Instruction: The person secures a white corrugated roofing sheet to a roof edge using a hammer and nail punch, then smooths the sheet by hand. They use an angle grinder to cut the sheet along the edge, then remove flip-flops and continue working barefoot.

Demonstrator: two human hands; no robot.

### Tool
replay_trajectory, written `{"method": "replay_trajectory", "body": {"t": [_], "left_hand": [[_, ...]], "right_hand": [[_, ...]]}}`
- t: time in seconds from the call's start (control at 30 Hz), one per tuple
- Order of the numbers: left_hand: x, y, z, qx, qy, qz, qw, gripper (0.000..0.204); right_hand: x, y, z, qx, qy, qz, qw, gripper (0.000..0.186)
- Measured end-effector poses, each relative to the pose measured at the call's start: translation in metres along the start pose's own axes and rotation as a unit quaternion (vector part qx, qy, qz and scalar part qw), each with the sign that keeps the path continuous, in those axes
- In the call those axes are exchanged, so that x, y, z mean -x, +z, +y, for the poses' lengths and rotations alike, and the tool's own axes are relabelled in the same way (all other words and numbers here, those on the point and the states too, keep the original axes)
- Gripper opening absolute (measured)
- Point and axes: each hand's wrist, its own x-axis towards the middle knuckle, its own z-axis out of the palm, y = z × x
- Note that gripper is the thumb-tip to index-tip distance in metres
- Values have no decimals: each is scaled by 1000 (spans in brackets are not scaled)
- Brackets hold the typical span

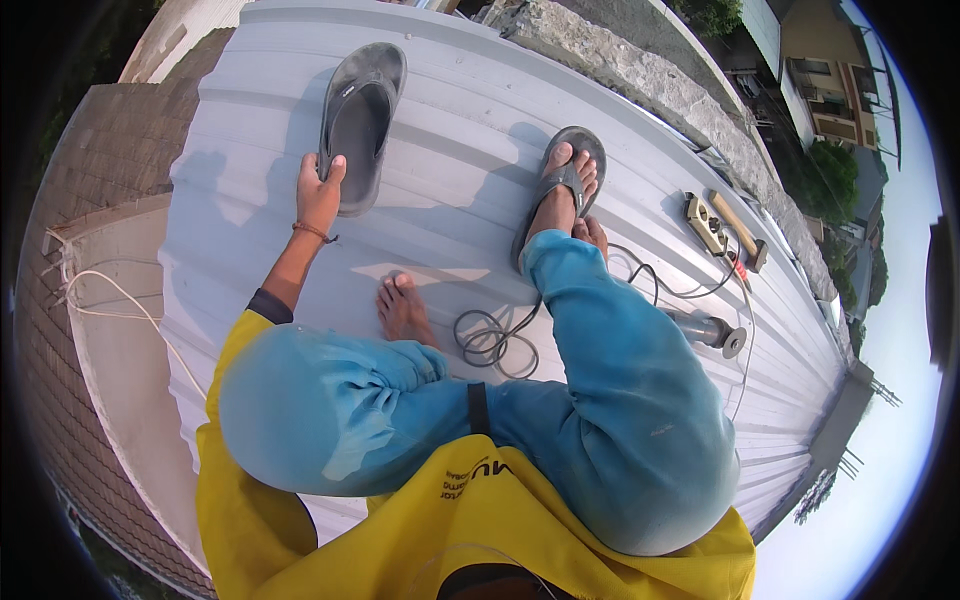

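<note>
While the left hand pinches the heel of a grey sandal, fingers closed round it, its toe points away up the corrugated roof, open sheet around it, right hand unseen.

A pale grey corrugated metal roof carries everything. A coiled grey cable lies on it near its middle. Right of the coil rests a grey cylindrical power tool; beyond that, a cream socket block beside a wooden-handled hammer. Far left of the coil, a loose dark grey rubber sandal lies on the ribs.
</note>
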Motion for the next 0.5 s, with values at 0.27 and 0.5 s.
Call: {"method": "replay_trajectory", "body": {"t": [0.27, 0.5], "left_hand": [[9, 33, -14, -31, 92, 43, 994, 53], [19, 50, -12, 8, 57, 9, 998, 54]], "right_hand": [[-8, 15, -21, 153, -137, 139, 969, 35], [-12, -13, -53, -52, -50, 162, 984, 52]]}}
